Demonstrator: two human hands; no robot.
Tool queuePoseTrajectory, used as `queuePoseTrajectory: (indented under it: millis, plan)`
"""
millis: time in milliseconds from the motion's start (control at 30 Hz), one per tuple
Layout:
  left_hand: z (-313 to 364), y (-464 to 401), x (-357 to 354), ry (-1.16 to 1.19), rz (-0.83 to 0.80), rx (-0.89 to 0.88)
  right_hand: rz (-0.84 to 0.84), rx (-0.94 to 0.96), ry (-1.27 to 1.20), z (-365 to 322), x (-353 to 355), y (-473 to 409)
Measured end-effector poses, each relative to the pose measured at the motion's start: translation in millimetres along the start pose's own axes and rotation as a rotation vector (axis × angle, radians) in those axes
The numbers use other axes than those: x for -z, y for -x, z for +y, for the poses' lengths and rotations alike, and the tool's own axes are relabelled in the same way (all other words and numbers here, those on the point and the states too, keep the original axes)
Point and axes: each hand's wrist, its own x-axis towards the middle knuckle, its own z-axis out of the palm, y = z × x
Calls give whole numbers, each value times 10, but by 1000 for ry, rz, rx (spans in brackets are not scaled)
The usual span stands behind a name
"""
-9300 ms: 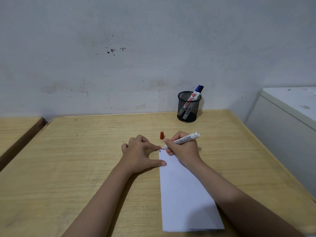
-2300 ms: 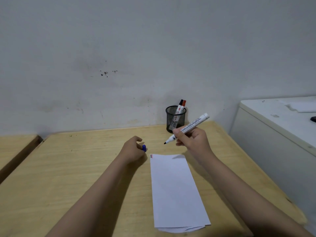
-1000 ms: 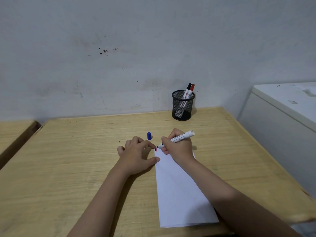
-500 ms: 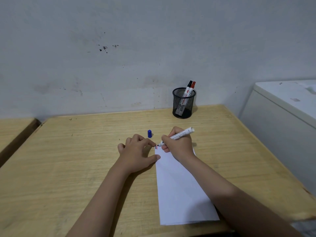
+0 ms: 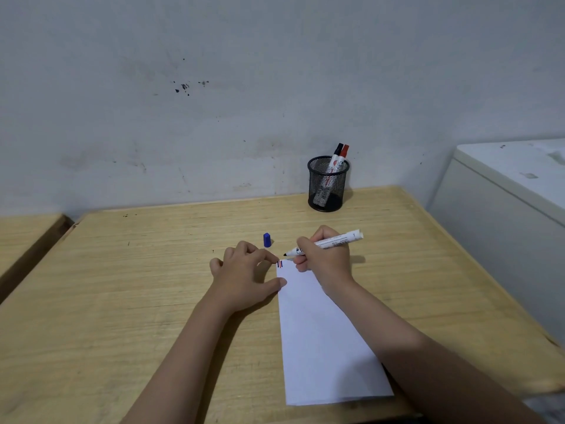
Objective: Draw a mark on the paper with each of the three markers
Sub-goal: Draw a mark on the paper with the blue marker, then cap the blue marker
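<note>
Head view: my right hand is closed around the uncapped marker, fingers pinched near the nib end, barrel slanting up toward two o'clock. The tip hangs just above the top-left corner of the paper, beside three short strokes already there; I read black, red and blue in them, though they are tiny. My left hand holds nothing: it lies flat and loosely spread, with the forefinger and thumb pinning the sheet's left edge near that corner.

Outward from the fingers, the blue cap stands on the wooden desk just past my left knuckles, at about twelve o'clock. Further off, toward one o'clock against the wall, the black mesh pen cup holds the black marker and the red marker, both capped.

I judge the third mark made, so the drawing step is finishing. What comes next should be recapping: my left hand must let go of the paper, pick up the cap, and press it squarely onto the nib, then the marker goes back in the cup.
</note>
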Motion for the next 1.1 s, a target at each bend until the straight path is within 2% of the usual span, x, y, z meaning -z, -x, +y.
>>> queuePoseTrajectory:
  millis: [100,167,267,433,500,600,767,900,1100]
  plan:
    - [30,-26,21,78,44,13,20,-34,-64,-17,15,-4]
    - [72,-77,50,196,135,37,13,-64,-108,-28,20,-4]
    - [133,-234,93,243,246,51,5,-89,-168,-49,36,-5]
    - [187,-466,103,158,95,53,3,-129,-193,-77,52,5]
    - [192,-478,93,189,113,70,2,-141,-201,-91,55,6]
    - [223,-419,129,398,194,140,-1,-157,-233,-137,65,-3]
    - [326,-190,310,1069,187,276,-12,-67,-353,-344,112,-5]
    - [443,-72,398,1258,136,270,-94,42,-363,-543,122,74]
    - [592,19,479,1376,123,227,-138,143,-233,-749,145,176]
